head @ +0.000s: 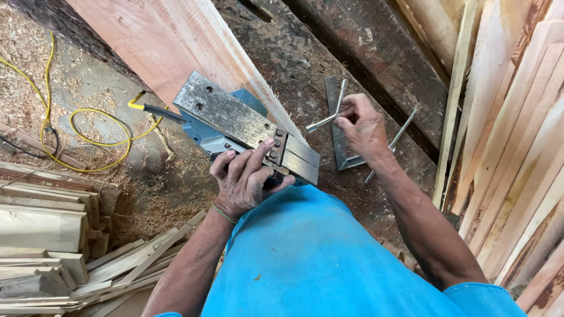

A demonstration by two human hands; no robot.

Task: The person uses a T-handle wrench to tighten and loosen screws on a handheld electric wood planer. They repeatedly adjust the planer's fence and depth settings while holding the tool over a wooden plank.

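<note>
The left hand [244,182] holds an upturned blue electric planer [247,126], fingers curled around its rear, index on the metal sole. The right hand [361,126] has fingers closed on a metal T-wrench [326,119]. Both are over the dark wooden counter [305,64]; sawdust and a yellow cable [94,141] lie on the floor.

A woodworking shop: sawdust [35,47] covers the floor at left, cut planks [517,147] lean at right, and offcuts [47,235] pile near left beside a worn bench [305,64].
</note>
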